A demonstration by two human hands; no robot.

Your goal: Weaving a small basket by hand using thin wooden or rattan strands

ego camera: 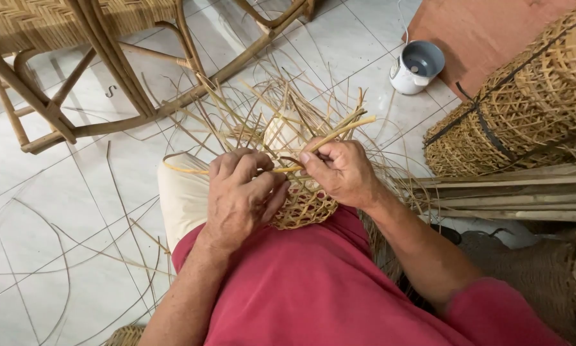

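1. Half-woven cane basket [304,205] propped on the lap against red shorts [313,288], close for weaving.
2. Left hand [240,195] clenched over the basket rim, steadying it.
3. Right hand [342,170] pinching one pale cane strip [339,131], angled to thread through.
4. Counted: two hands, one basket in work, one stack of finished baskets [525,102], one white pot [416,67], one rattan chair [108,64]; loose strands on the tiled floor [57,243] beyond counting.

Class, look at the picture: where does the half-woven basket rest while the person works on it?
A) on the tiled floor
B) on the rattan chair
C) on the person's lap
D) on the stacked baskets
C: the half-woven basket sits on the lap, held between the left hand and right hand.
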